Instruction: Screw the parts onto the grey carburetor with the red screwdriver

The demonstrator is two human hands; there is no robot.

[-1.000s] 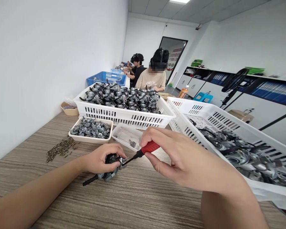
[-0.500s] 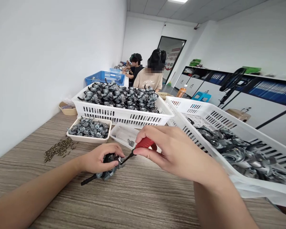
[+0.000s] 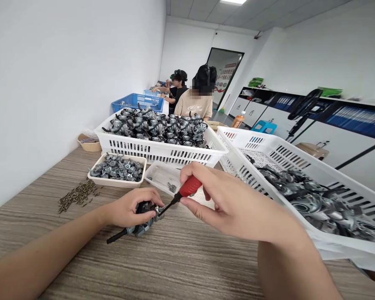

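Left hand: the left hand (image 3: 129, 209), left of centre in the frame, is closed over a small metal assembly (image 3: 143, 223) resting on the worktop (image 3: 175, 266); its fingers hide most of the part, so the make cannot be told.
Protruding part: a black rod (image 3: 116, 236) sticks out from under the hand toward lower left.
Right hand: the right hand (image 3: 237, 204) grips a red-handled screwdriver (image 3: 187, 188) at centre frame; the tip meets the assembly, the exact contact point blocked by fingers.
Behind: beige tray of metal parts (image 3: 117, 170), clear tray (image 3: 164, 177), loose screws (image 3: 78, 195).
Baskets: white basket (image 3: 162, 152) upper centre; another white basket (image 3: 300, 166) at right, cut off by the frame edge.
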